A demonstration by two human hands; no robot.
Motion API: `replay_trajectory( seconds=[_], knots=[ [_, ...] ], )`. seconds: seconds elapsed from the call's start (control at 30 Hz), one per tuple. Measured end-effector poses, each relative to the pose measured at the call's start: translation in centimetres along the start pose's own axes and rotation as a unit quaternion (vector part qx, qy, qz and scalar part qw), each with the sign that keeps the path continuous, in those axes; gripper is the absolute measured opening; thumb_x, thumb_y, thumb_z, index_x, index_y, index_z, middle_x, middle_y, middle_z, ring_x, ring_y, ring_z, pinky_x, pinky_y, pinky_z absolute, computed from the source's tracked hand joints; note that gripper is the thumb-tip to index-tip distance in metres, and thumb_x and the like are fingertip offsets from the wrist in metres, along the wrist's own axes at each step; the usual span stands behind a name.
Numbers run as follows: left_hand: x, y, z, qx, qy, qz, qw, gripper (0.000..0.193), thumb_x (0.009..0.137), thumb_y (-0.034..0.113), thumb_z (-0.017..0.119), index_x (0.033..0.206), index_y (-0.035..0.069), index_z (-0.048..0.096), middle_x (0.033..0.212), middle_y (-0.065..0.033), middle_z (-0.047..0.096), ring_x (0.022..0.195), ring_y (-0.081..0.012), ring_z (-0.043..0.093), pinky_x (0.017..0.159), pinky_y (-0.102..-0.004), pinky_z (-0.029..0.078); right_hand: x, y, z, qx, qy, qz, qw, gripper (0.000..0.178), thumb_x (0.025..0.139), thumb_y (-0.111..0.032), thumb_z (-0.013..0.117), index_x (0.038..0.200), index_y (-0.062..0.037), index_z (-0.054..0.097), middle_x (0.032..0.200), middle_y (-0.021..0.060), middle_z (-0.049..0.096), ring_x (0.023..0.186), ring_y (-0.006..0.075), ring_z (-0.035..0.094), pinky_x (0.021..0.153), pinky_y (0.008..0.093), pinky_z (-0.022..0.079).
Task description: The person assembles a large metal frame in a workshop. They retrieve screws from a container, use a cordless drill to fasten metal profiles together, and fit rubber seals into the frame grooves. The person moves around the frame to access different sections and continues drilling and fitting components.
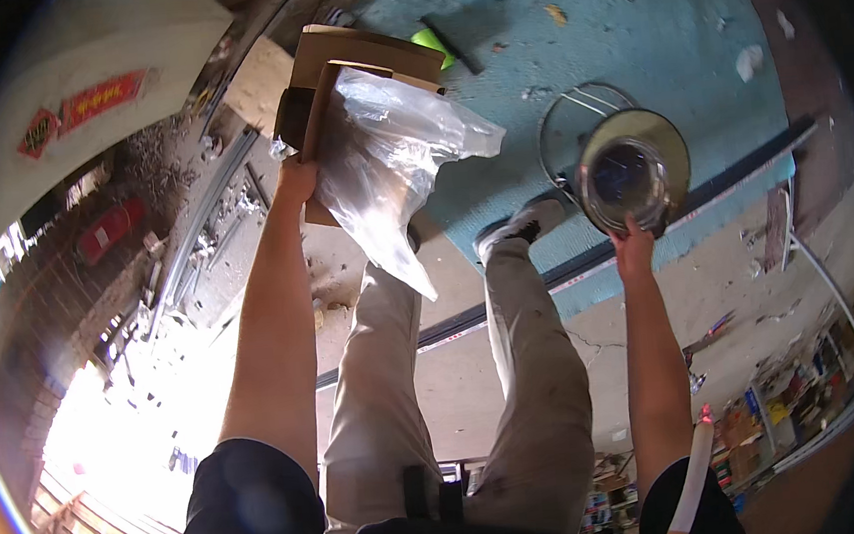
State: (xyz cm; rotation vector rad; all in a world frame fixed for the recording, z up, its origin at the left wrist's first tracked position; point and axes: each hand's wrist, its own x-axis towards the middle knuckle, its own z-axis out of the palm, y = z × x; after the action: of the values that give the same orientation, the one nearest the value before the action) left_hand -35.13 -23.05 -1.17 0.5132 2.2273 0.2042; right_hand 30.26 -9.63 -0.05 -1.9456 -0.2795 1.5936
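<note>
My left hand (298, 179) is closed on the edge of an open cardboard box (320, 110) at upper left. A crumpled clear plastic bag (392, 134) spills out over the box's side and hangs down in front of my legs. At right, my right hand (633, 244) has its fingers curled against the near rim of a clear round container (651, 211) with a dark middle. That container rests on the round seat of a stool (676, 139) with bent metal tube legs. What the box holds inside is hidden.
Teal matting (493, 81) covers the floor ahead, with a dark long bar (739, 157) along its near edge. A bright green and black item (429, 41) lies beyond the box. Metal lengths (203, 224) and scrap lie at left; cluttered shelves (761, 431) stand lower right.
</note>
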Motion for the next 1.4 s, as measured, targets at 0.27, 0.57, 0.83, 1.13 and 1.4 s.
replay_trajectory(
  seconds=[0.27,0.57,0.83,1.13,1.4],
  knots=[
    [7.9,-11.9,-0.7,0.021,0.017,-0.043,0.999,0.045,0.079,0.022,0.054,0.117,0.003,0.07,0.113,-0.027,0.068,0.11,-0.04,0.065,0.093,-0.0442,0.051,-5.9,-0.8,1.9,0.079,-0.059,0.031,0.995,0.051,0.102,-0.037,0.054,0.137,-0.0027,0.044,0.13,0.0205,0.057,0.116,0.0314,0.059,0.105,0.0477,0.048],
    [11.6,-14.9,3.7,-0.243,0.081,-0.138,0.957,0.045,0.08,0.023,0.057,0.121,0.009,0.07,0.112,-0.0209,0.071,0.107,-0.0361,0.067,0.09,-0.0424,0.051,-17.3,5.9,-4.5,-0.217,-0.007,0.224,0.95,0.064,0.102,-0.049,0.048,0.147,-0.0059,0.035,0.125,0.022,0.061,0.107,0.0309,0.063,0.093,0.0403,0.051],
    [12.8,-13.4,4.0,-0.098,0.117,-0.087,0.984,0.044,0.085,0.036,0.058,0.123,0.015,0.067,0.115,-0.0216,0.069,0.113,-0.0376,0.064,0.095,-0.0447,0.05,-21.9,6.7,0.6,-0.539,-0.11,0.047,0.834,0.047,0.102,-0.036,0.055,0.131,0.0001,0.06,0.109,0.0094,0.068,0.096,0.0152,0.061,0.085,0.0313,0.049],
    [8.5,-14.6,2.5,-0.304,0.048,-0.127,0.943,0.056,0.096,0.041,0.053,0.143,0.009,0.052,0.121,-0.0171,0.067,0.11,-0.0326,0.063,0.098,-0.0372,0.047,-22.5,8.6,-1.0,-0.412,-0.057,0.13,0.9,0.046,0.099,-0.032,0.062,0.131,0.0003,0.061,0.115,0.0094,0.068,0.106,0.0158,0.062,0.091,0.0306,0.049],
    [-13.3,-22.3,5.1,0.332,-0.207,0.338,0.856,0.045,0.091,0.04,0.066,0.126,0.011,0.062,0.127,-0.0269,0.06,0.109,-0.0421,0.062,0.088,-0.0488,0.053,-27.8,5.2,0.7,-0.239,-0.132,0.249,0.929,0.053,0.098,-0.035,0.061,0.14,-0.0026,0.054,0.133,0.0094,0.061,0.12,0.0186,0.057,0.103,0.0321,0.044]
  ],
)
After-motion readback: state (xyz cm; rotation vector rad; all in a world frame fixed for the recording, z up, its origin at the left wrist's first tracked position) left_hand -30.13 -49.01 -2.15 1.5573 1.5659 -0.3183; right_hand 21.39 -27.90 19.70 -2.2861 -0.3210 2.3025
